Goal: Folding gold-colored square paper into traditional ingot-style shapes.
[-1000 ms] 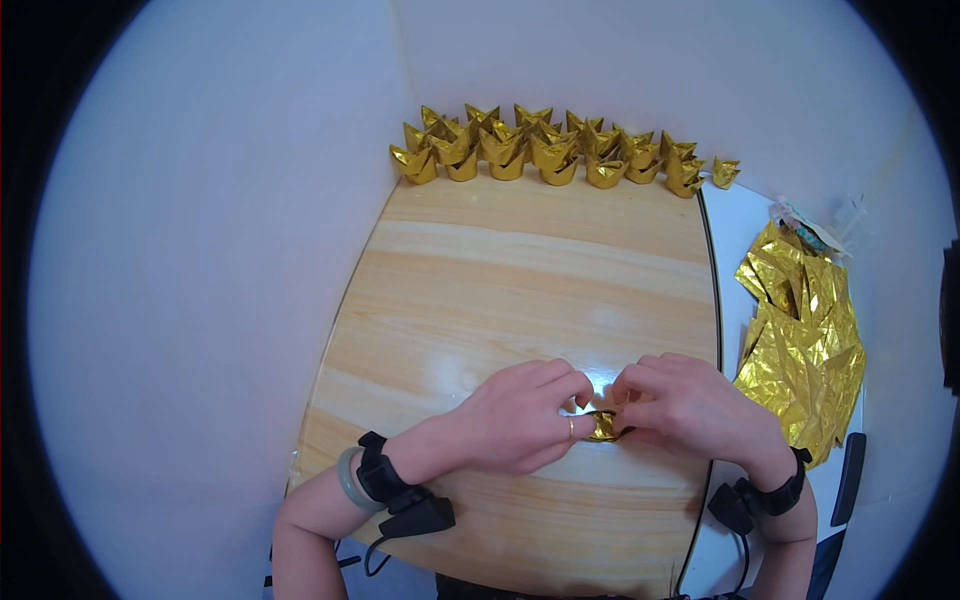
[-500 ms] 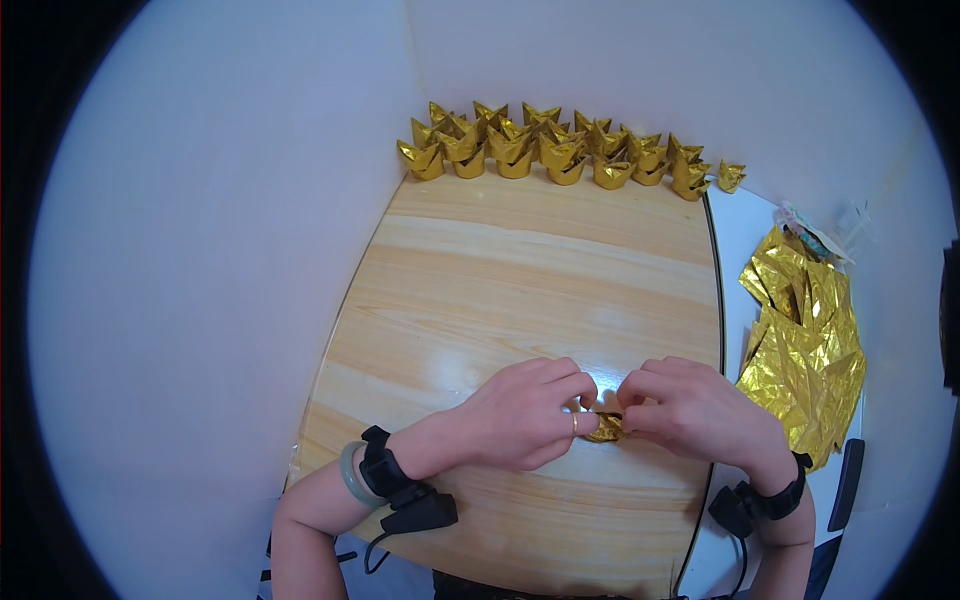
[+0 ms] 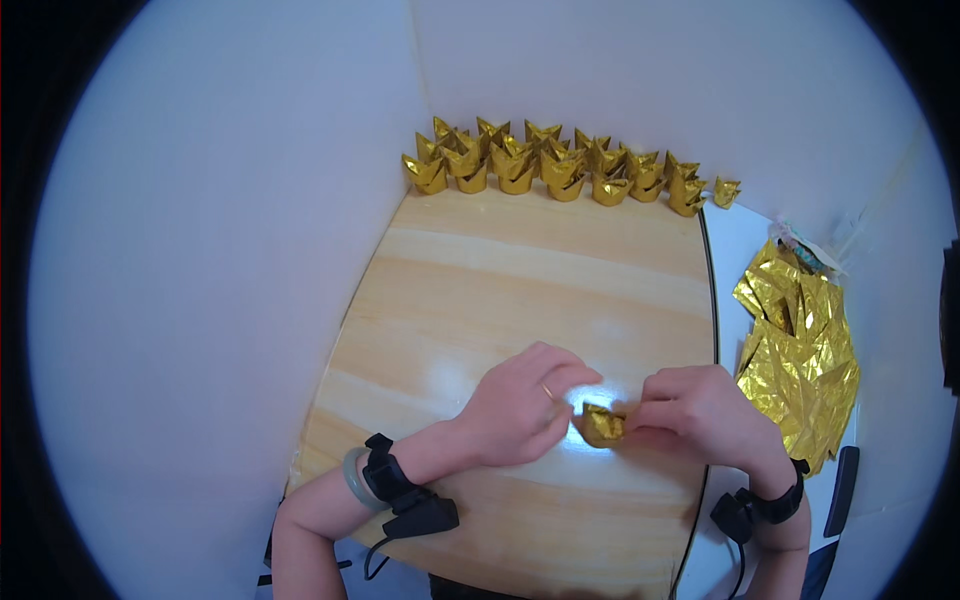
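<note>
Over the near part of the wooden tabletop, a small folded gold foil paper ingot [image 3: 602, 426] sits between my hands. My right hand [image 3: 705, 412] pinches its right side between thumb and fingers. To the left of it, my left hand [image 3: 518, 405] is off the foil, thumb and forefinger spread with nothing between them. The left fingertips are slightly blurred. The ingot's right end is partly covered by the right fingers.
Finished gold paper ingots [image 3: 515, 172] stand in rows along the wooden table's [image 3: 530, 270] far edge. One lone small ingot [image 3: 726, 192] is right of them. A pile of gold foil sheets [image 3: 800, 370] lies on the white surface at right, near a plastic packet [image 3: 805, 250]. Walls rise behind and left.
My left hand has let go of the gold paper ingot and moved slightly left, its fingers opening. The right hand still holds the ingot, which shows more fully now.
</note>
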A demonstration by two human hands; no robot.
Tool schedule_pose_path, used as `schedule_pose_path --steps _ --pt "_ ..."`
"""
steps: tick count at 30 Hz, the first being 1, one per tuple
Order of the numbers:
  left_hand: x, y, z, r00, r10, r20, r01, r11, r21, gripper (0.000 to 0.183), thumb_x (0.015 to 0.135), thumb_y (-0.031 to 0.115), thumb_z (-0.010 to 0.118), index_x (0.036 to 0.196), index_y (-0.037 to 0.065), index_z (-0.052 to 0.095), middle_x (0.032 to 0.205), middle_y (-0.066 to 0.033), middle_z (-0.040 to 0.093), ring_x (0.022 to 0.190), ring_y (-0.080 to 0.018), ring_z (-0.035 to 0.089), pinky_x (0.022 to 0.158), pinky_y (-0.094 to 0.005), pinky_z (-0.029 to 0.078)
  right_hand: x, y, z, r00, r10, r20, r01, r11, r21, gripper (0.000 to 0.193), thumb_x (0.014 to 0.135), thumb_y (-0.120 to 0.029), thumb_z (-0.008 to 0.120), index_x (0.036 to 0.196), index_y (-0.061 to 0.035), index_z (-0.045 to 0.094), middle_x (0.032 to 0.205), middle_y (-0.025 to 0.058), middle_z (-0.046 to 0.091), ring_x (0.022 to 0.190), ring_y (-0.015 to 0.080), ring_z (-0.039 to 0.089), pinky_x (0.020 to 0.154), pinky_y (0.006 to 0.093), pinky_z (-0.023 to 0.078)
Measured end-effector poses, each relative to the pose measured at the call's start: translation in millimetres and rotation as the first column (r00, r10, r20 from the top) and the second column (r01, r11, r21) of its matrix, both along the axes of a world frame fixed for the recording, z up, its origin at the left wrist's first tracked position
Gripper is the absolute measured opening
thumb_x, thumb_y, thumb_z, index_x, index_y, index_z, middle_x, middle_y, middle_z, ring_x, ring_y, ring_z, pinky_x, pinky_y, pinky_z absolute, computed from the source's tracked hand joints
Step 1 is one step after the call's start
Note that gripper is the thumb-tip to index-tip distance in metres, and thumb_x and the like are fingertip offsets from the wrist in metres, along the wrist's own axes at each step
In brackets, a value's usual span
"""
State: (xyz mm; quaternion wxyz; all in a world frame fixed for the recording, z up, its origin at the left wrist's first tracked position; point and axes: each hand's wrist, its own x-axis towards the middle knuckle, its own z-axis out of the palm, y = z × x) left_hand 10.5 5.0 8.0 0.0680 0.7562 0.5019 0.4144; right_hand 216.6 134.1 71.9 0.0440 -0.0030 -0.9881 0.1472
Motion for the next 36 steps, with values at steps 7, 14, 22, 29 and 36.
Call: schedule_pose_path --steps 7,14,22,29,36 --pt "-3 0 -15 0.938 0.179 0.297 -0.117 0.970 -0.214 0.032 0.082 -0.001 0.058 0.114 0.004 0.056 0.103 -0.0106 0.056 0.096 -0.0248 0.057 0.085 -0.0338 0.048 -13 47 38 0.878 -0.407 -0.251 0.369 0.910 -0.188 0.007 0.080 -0.008 0.071 0.085 -0.0048 0.069 0.076 0.0085 0.063 0.067 0.0205 0.062 0.061 0.0317 0.049" --pt "-2 3 -26 0.942 0.157 0.296 -0.063 0.951 -0.303 0.027 0.085 0.004 0.060 0.112 0.005 0.057 0.106 -0.0109 0.056 0.100 -0.0258 0.056 0.088 -0.0341 0.048 -80 138 68 0.828 -0.445 -0.340 0.453 0.889 -0.061 0.012 0.084 -0.011 0.064 0.089 -0.0001 0.068 0.082 0.0136 0.067 0.072 0.0246 0.064 0.069 0.0346 0.051" --pt "-4 0 -32 0.980 0.107 0.167 -0.045 0.940 -0.338 0.023 0.087 0.012 0.062 0.108 0.006 0.059 0.109 -0.0083 0.058 0.109 -0.0291 0.050 0.094 -0.0368 0.043 -138 190 20 0.869 -0.422 -0.259 0.446 0.894 0.042 0.012 0.079 -0.006 0.060 0.085 0.0021 0.066 0.080 0.0166 0.066 0.076 0.0303 0.064 0.071 0.0374 0.051" --pt "-3 -2 -31 0.981 0.103 0.162 -0.039 0.933 -0.357 0.022 0.087 0.012 0.062 0.108 0.006 0.059 0.110 -0.0075 0.058 0.108 -0.0292 0.050 0.093 -0.0373 0.044 -148 202 7 0.875 -0.427 -0.229 0.453 0.889 0.073 0.010 0.077 -0.006 0.061 0.081 0.0015 0.065 0.079 0.0173 0.066 0.076 0.0323 0.064 0.071 0.0394 0.051" --pt "-3 -3 -30 0.985 0.102 0.136 -0.049 0.937 -0.347 0.022 0.087 0.013 0.062 0.108 0.007 0.058 0.110 -0.0075 0.058 0.108 -0.0295 0.050 0.093 -0.0372 0.044 -147 208 2 0.889 -0.438 -0.134 0.452 0.886 0.105 0.013 0.077 -0.008 0.061 0.085 0.0007 0.067 0.082 0.0172 0.067 0.078 0.0318 0.065 0.072 0.0401 0.051"
